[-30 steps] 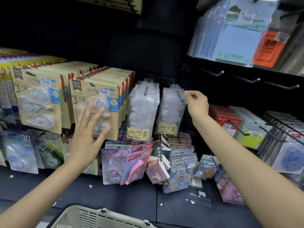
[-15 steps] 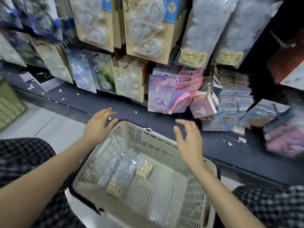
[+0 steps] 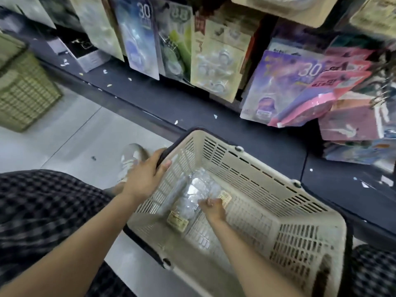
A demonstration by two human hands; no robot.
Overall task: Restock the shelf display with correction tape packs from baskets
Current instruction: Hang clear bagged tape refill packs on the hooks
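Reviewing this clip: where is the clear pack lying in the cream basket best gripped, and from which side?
Probably from above, pinching the long edges of the clear pack. It lies flat on the floor of the basket, so a sideways reach meets the walls. The right hand is already at it.

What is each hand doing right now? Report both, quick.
Left hand: fingers curled over the basket rim, gripping it.
Right hand: down in the basket on the clear packs; grip cannot be told.

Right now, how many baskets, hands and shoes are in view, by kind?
beige plastic basket: 1
green woven basket: 1
hands: 2, the left hand and the right hand
shoe: 1
Total: 5
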